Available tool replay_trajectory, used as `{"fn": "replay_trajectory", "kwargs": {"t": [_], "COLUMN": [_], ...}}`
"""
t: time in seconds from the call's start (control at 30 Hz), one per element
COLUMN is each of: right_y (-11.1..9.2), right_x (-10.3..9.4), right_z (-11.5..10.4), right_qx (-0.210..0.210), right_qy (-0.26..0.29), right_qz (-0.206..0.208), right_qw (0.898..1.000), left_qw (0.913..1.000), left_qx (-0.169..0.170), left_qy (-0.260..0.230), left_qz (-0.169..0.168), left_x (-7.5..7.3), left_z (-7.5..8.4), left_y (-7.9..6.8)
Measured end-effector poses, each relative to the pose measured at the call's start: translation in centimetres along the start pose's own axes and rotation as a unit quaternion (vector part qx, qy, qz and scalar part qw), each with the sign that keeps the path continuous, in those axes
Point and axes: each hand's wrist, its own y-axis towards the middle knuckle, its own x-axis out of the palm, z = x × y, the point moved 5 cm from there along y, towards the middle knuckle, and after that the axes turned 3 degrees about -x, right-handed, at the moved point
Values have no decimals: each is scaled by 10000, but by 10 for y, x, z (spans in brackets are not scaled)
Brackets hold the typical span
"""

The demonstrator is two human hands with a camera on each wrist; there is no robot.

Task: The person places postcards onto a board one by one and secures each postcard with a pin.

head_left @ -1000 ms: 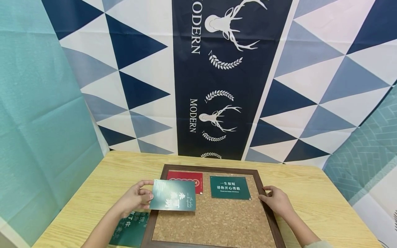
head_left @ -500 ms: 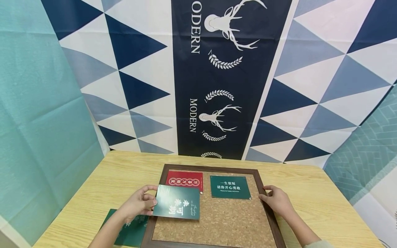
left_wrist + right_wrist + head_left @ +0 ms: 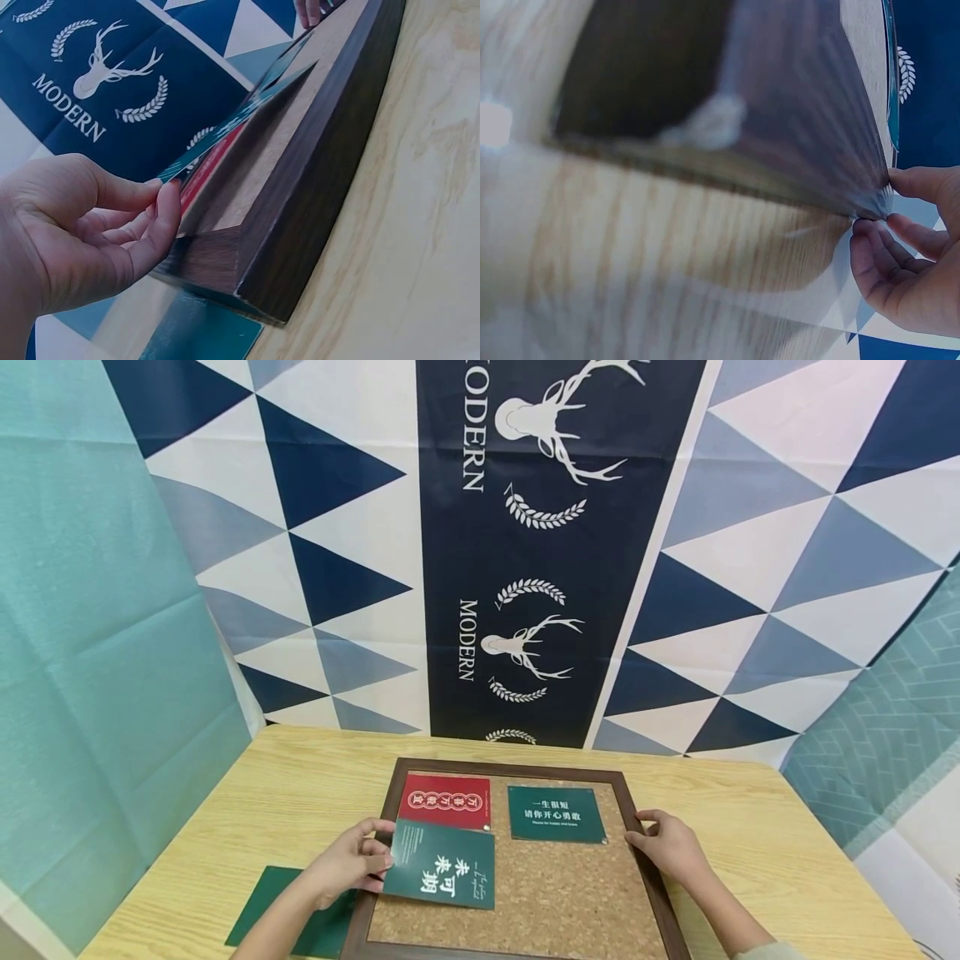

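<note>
My left hand [image 3: 352, 862] pinches a green card with white lettering [image 3: 441, 864] by its left edge, thumb on top. In the left wrist view, that card [image 3: 225, 133] slants just above the left side of a cork board [image 3: 555, 902]. A red card [image 3: 447, 800] lies at the board's upper left, partly overlapped by the held card in the head view. Another green card [image 3: 557, 814] lies at the upper right, with small round pins at its corners. My right hand [image 3: 669, 846] grips the board's dark wooden frame [image 3: 802, 112] on the right side, between thumb and fingers.
On the wooden table [image 3: 750, 827], another dark green card [image 3: 262, 893] lies left of the board, partly under the left forearm. A patterned cloth [image 3: 517, 552] with deer heads and triangles hangs behind the table. A teal cloth [image 3: 112, 652] hangs at the left.
My left hand has brought the green card toward me and slightly right, uncovering most of the red card and more of the table card. My right hand has stayed on the frame.
</note>
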Motion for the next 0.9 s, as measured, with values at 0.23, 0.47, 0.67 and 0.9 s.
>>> {"fn": "replay_trajectory", "kwargs": {"t": [0.23,0.47,0.67,0.9], "right_y": [0,0,0,-1], "right_x": [0,0,-1,-2], "right_z": [-1,0,0,-3], "right_qx": [3,9,19,-11], "right_qy": [19,14,17,-44], "right_qz": [-24,-25,-33,-41], "right_qw": [10000,10000,10000,10000], "left_qw": [10000,9998,9994,9983], "left_qx": [52,156,96,92], "left_qy": [18,115,320,548], "left_qz": [-74,-74,84,152], "left_x": [4,8,10,11], "left_z": [-1,0,2,4], "left_y": [3,2,3,0]}}
